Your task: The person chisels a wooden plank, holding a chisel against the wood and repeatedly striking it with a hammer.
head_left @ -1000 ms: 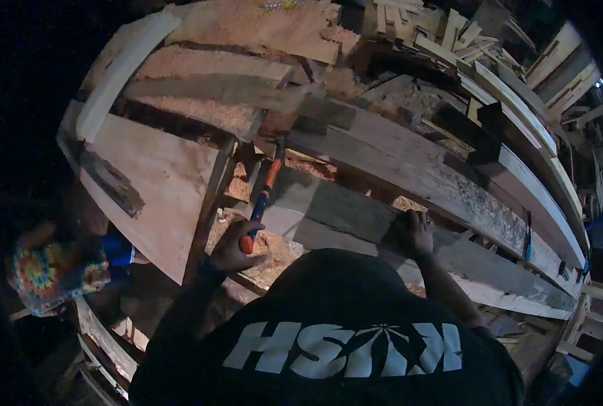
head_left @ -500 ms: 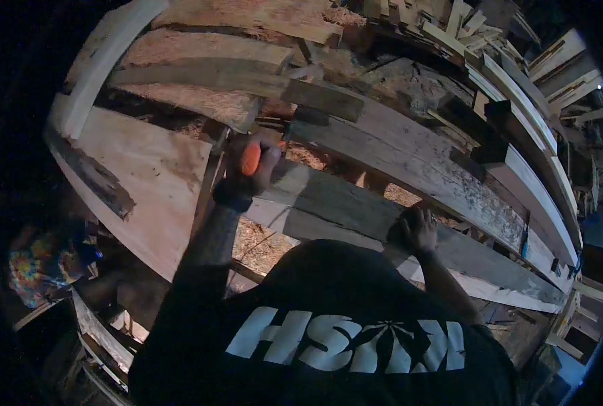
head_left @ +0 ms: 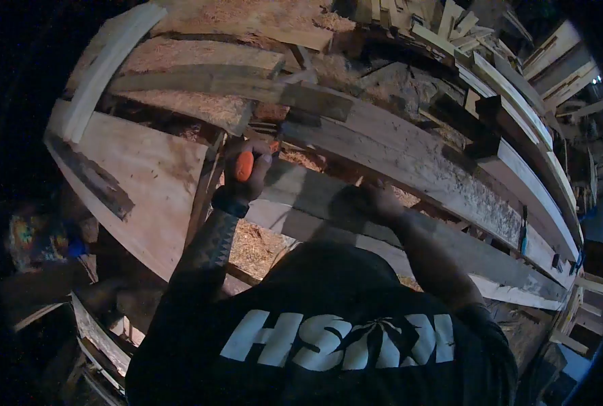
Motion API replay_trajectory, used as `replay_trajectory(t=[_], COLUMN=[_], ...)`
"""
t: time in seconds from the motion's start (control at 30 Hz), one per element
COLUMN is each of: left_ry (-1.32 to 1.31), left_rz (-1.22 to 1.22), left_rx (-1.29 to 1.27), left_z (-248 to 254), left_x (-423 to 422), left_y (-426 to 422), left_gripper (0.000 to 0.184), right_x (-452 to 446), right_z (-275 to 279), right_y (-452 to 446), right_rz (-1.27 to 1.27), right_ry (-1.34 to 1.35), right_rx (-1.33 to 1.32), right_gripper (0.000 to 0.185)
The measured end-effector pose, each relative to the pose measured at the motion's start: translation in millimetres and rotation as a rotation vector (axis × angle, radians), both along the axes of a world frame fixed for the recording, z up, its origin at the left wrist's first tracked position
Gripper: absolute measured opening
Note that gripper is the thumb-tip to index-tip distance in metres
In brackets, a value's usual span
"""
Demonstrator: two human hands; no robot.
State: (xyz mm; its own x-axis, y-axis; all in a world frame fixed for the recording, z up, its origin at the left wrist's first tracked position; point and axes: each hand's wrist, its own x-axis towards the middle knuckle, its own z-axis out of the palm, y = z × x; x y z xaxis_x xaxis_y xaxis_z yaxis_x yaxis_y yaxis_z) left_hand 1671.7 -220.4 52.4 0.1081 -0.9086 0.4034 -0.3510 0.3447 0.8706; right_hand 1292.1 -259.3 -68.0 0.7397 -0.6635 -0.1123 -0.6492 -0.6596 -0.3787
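Tool handle (head_left: 244,166); inverted "KUSH" print (head_left: 324,344)

A handle (head_left: 244,166) sits in the left hand (head_left: 252,184), just right of a panel (head_left: 149,172), while the right hand (head_left: 374,205) lies over a near plank (head_left: 308,189), with a second plank (head_left: 410,149) beyond it, shavings (head_left: 257,247) nearer the body and offcuts (head_left: 465,27) piled at far right.

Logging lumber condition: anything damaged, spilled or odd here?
The wide pale board at image left has a dark, ragged patch along its edge, unlike its smooth face; bark or damage, can't tell. Loose shavings litter the area around the planks, though woodworking could explain that.
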Motion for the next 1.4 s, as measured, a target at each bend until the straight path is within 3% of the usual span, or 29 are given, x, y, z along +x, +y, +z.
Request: replay_trajectory(t=[0.03, 0.07, 0.17, 0.23, 0.27, 0.37, 0.47, 0.53, 0.57, 0.67, 0.77, 0.87, 0.97, 1.1, 1.17, 1.2, 1.27, 1.3, 1.37, 1.4], left_ry=[0.021, 0.042, 0.016, -0.089, -0.143, -0.621, -0.613, -0.24, 0.107, 0.585, 0.383, 0.113, -0.009, -0.09, -0.085, -0.064, -0.214, -0.289, -0.319, -0.29], left_rz=[0.027, 0.056, 0.062, 0.102, 0.121, 0.174, -0.051, -0.272, -0.374, -0.177, 0.204, 0.362, 0.3, 0.216, 0.174, 0.158, 0.307, 0.394, 0.511, 0.54], left_rx=[0.017, 0.037, 0.092, 0.137, 0.157, 0.125, 0.152, 0.235, 0.364, 0.708, 0.531, 0.439, 0.474, 0.508, 0.499, 0.483, 0.576, 0.635, 0.662, 0.617], left_z=[0.9, 2.2, 22.8, 34.3, 40.7, 60.0, 76.0, 59.3, 36.3, 0.8, -74.0, -129.9, -169.1, -216.6, -236.9, -248.7, -216.3, -190.5, -161.5, -167.0], left_x=[-2.8, -5.1, -11.4, -9.8, -7.8, 1.5, 29.4, 62.7, 80.1, 89.7, 69.4, 61.6, 66.3, 60.0, 60.6, 61.2, 52.1, 46.4, 37.6, 36.2], left_y=[3.3, 5.7, 3.4, 9.8, 12.2, 23.6, 38.1, 38.8, 40.1, 25.2, -14.0, -35.4, -40.5, -45.3, -44.3, -42.5, -28.6, -22.3, -20.2, -19.1], left_gripper=[0.008, 0.008, 0.015, 0.02, 0.023, 0.04, 0.063, 0.07, 0.066, 0.055, 0.053, 0.051, 0.05, 0.049, 0.049, 0.049, 0.055, 0.058, 0.064, 0.066], right_x=[13.4, 36.9, 115.7, 162.9, 184.0, 231.3, 255.6, 255.0, 252.8, 244.8, 242.2, 239.1, 233.1, 213.3, 196.7, 184.8, 160.9, 141.8, 106.8, 91.2], right_z=[-20.4, -6.9, 85.2, 119.3, 121.7, 121.7, 103.1, 109.0, 118.7, 139.7, 149.7, 139.4, 164.4, 107.8, 68.1, 73.6, 85.0, 88.1, 93.1, 96.6], right_y=[-7.7, -14.7, -25.6, -38.2, -45.1, -57.1, -60.2, -51.3, -49.3, -57.6, -50.6, -47.4, -36.1, -47.4, -53.6, -54.1, -54.9, -41.3, -20.8, -15.4], right_rz=[0.065, 0.06, 0.067, 0.119, 0.18, 0.357, 0.435, 0.399, 0.391, 0.377, 0.366, 0.382, 0.391, 0.465, 0.361, 0.425, 0.552, 0.31, 0.197, 0.336], right_ry=[0.001, -0.111, -0.316, -0.368, -0.426, -0.524, -0.482, -0.469, -0.457, -0.244, -0.292, -0.483, -0.399, -0.471, -0.412, -0.441, -0.499, -0.401, -0.367, -0.437], right_rx=[-0.083, -0.023, 0.121, 0.005, -0.027, -0.029, 0.093, 0.154, 0.208, 0.267, 0.279, 0.207, 0.112, -0.053, 0.413, 0.402, 0.382, 0.603, 0.588, 0.36], right_gripper=[0.065, 0.068, 0.071, 0.076, 0.072, 0.062, 0.052, 0.049, 0.048, 0.033, 0.026, 0.026, 0.024, 0.023, 0.023, 0.022, 0.019, 0.023, 0.024, 0.021])
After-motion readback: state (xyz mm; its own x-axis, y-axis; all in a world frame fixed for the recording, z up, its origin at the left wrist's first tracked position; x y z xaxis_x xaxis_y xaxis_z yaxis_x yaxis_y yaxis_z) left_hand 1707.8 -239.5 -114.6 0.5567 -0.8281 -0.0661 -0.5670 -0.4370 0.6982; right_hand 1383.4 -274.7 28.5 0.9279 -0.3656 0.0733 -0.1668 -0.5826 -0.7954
